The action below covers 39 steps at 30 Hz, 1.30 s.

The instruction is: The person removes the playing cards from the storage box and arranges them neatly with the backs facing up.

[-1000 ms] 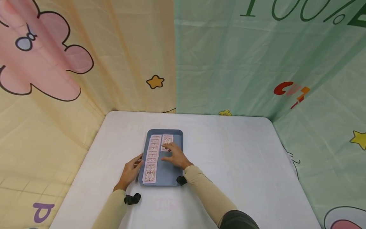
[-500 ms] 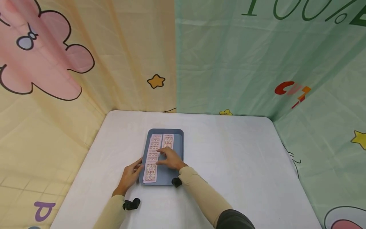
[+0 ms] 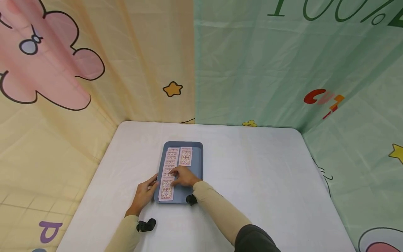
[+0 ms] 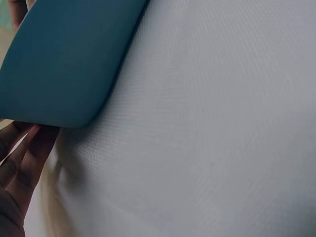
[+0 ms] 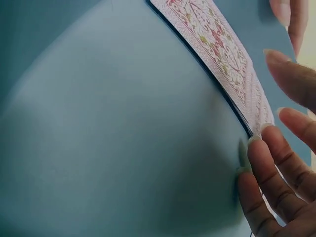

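Note:
A blue tray (image 3: 197, 164) holds red-patterned playing cards lying back side up. A long overlapping column of cards (image 3: 166, 191) runs down its left side, and a short column (image 3: 185, 156) stands at the upper right. Over the lower part of the long column reaches my right hand (image 3: 186, 176), thumb apart from the fingers. In the right wrist view, fingertips (image 5: 253, 140) rest at the edge of the patterned cards (image 5: 212, 44). My left hand (image 3: 143, 196) touches the tray's left side with extended fingers; in the left wrist view, fingers (image 4: 37, 148) meet the tray wall (image 4: 64, 64).
The tray lies on a table with a white cloth (image 3: 252, 175). Printed curtains (image 3: 245, 70) enclose the back and sides. A black wrist camera (image 3: 146, 225) sits on the left wrist, another (image 3: 191, 200) on the right.
My right hand has moved from the short column down and left to the lower part of the long column, uncovering the short column. My left hand stays at the tray's side.

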### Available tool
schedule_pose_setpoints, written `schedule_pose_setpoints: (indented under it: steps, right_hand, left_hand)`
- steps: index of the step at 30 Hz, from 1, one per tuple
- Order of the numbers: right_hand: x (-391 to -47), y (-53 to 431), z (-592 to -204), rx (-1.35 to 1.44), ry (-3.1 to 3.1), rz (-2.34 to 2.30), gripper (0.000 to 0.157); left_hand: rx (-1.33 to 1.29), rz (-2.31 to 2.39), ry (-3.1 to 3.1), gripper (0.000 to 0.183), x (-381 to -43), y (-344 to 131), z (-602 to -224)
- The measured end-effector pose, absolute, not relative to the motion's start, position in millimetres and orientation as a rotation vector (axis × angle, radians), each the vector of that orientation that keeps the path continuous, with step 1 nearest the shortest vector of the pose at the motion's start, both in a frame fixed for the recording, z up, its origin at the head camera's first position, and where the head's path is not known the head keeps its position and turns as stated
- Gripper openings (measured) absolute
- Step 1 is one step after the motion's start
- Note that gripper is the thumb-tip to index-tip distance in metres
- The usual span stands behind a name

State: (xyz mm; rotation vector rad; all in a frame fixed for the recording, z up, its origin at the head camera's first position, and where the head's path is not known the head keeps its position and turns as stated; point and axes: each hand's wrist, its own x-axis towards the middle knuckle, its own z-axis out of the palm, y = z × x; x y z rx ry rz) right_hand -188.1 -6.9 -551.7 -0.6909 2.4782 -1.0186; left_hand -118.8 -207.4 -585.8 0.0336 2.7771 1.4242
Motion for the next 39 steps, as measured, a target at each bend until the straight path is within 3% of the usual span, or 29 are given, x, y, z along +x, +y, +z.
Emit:
schedule_pose_setpoints:
  steps: [11, 39]
  right_hand:
    - [-191.7, -16.9, -558.5, -0.571, 2.456, -0.985, 0.042]
    - [-192.6, -19.2, -557.5, -0.578, 2.44, -0.932, 0.026]
  left_hand:
    - [0.023, 1.436, 2.773, 0.043, -117.9, -207.3, -586.7]
    - [0.018, 1.471, 2.763, 0.042, -117.5, -207.3, -588.5]
